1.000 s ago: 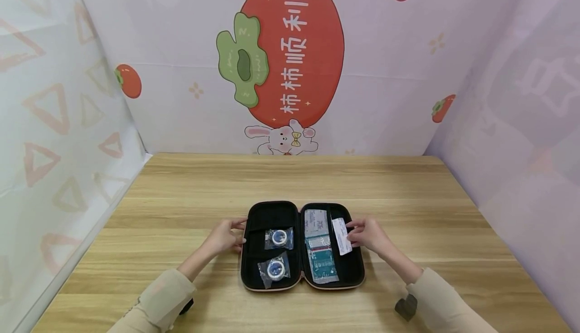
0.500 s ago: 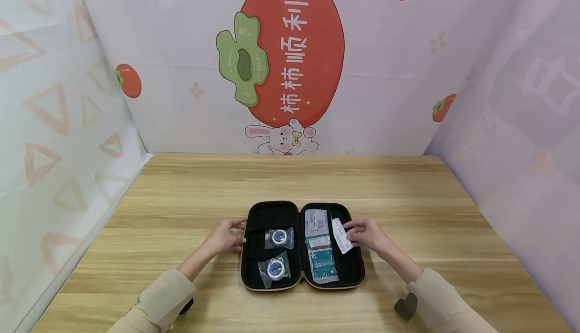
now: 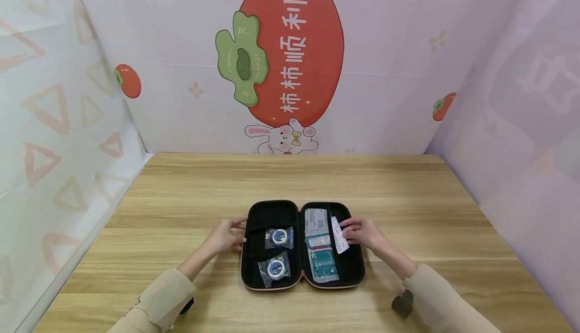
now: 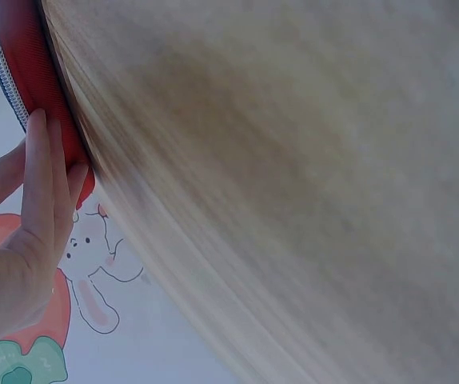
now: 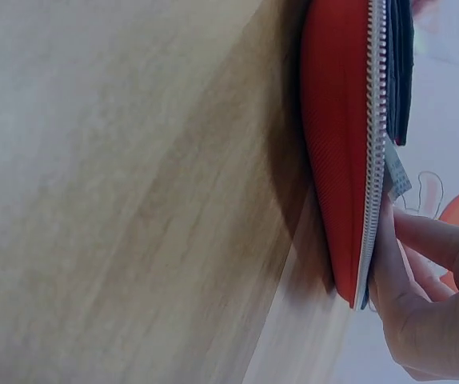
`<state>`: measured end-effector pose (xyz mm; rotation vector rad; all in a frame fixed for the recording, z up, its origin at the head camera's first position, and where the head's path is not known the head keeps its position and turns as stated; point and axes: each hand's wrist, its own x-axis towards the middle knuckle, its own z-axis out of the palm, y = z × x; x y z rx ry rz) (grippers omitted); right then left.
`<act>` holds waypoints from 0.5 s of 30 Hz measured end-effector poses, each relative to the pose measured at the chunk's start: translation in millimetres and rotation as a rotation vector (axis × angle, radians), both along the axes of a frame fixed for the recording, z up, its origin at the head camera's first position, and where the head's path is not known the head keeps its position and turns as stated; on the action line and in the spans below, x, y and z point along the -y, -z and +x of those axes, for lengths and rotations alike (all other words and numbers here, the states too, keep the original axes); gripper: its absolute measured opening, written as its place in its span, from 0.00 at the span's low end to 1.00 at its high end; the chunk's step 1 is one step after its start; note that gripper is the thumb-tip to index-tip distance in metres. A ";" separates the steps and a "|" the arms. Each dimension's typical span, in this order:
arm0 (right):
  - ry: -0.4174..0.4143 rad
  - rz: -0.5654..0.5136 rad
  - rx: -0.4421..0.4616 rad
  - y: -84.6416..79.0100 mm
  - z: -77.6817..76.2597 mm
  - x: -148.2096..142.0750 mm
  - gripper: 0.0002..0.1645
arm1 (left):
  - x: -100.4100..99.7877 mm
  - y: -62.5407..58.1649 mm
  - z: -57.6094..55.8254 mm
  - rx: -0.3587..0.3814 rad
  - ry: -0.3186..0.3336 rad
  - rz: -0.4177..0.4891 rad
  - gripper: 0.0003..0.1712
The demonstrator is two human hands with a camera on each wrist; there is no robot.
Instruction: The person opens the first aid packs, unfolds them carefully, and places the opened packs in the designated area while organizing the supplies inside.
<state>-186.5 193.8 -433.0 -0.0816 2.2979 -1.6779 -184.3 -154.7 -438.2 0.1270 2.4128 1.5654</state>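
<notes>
A black-lined zip case [image 3: 272, 214] lies spread wide on the table, its outer shell red in both wrist views. My left hand [image 3: 223, 236] rests against its left edge, with extended fingers [image 4: 39, 172] along the red side. In the right half, my right hand [image 3: 364, 233] pinches a small white sachet [image 3: 337, 232] with printing. The sachet stands slanted beside the dark divider, its lower end over the lining. Only a printed corner of the sachet [image 5: 397, 174] shows in the right wrist view, beyond the thumb and fingers.
Two clear-wrapped rolls of tape [image 3: 279, 237] lie in the left half of the case. A grey-white packet [image 3: 316, 221] and a teal packet [image 3: 322, 262] are in the right half. Wood table [image 3: 290, 177] surrounds the case, with printed cloth [image 3: 385, 106] behind and at the sides.
My right hand has shifted slightly left with the white sachet, toward the divider, and the sachet now looks narrower. My left hand and the case have stayed put.
</notes>
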 end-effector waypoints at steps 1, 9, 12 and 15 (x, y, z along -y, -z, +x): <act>-0.005 0.000 0.002 0.2 -0.2 1.1 0.17 | 0.2 -0.1 0.1 -0.001 0.004 -0.002 0.34; -0.027 -0.049 0.040 4.8 -1.6 10.2 0.17 | -0.1 -0.1 -0.2 0.005 -0.005 -0.002 0.34; -0.027 -0.062 0.057 5.8 -1.7 13.1 0.17 | -0.1 -0.4 0.0 0.004 -0.009 -0.004 0.33; -0.023 -0.072 0.069 7.0 -2.0 15.2 0.16 | 0.0 -0.3 0.0 0.006 -0.009 -0.006 0.33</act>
